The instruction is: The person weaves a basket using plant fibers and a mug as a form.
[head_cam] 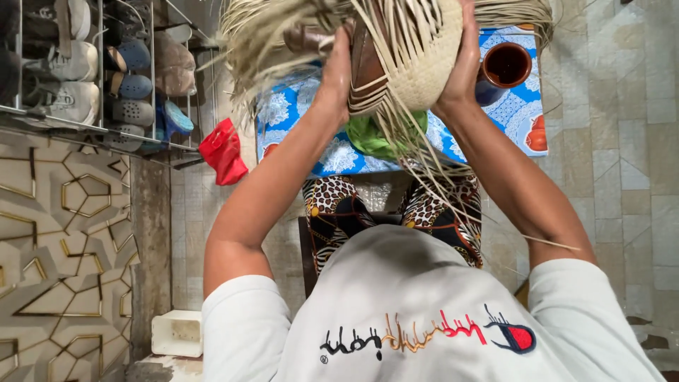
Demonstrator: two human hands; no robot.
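Half-woven straw basket [417, 56], pale tan, tight weave at rounded base, loose strands fanning out all round. Held up in air betw. both hands, above lap & blue cloth [509, 113]. Left hand [338, 67] clasps dark inner side, right hand [463, 64] cups woven side. Base faces down-right; long strands trail toward knees. Brown cup [506, 65] just beside right hand; shoe rack [85, 71] well apart, left. Open floor right.

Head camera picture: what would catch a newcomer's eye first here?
First, the half-woven straw basket at top centre, loose pale strands fanning out, held up between the left hand and right hand. Below it lies a bright blue patterned cloth with a brown cup at its right. At upper left stands a shoe rack, with a red bag beside it.
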